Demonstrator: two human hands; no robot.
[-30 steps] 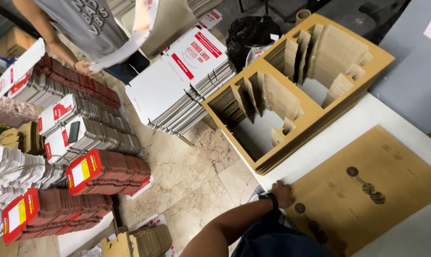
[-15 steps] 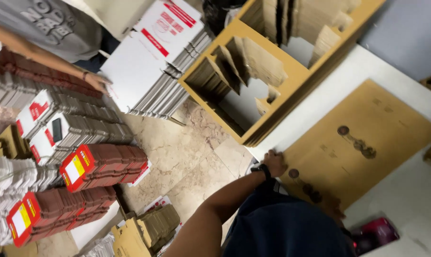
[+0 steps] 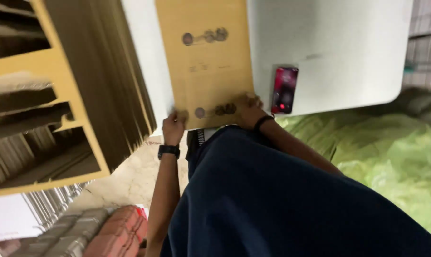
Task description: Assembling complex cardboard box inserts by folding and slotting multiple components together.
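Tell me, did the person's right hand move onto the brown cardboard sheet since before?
Yes. The right hand now presses the near edge of the cardboard sheet on the white table, beside the phone; earlier only the left hand touched it.

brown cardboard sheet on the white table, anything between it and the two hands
Nothing visible does. The left hand grips the near left corner of the cardboard sheet, and the right hand rests on its near right edge. The phone lies on the white table just right of the sheet, clear of both hands.
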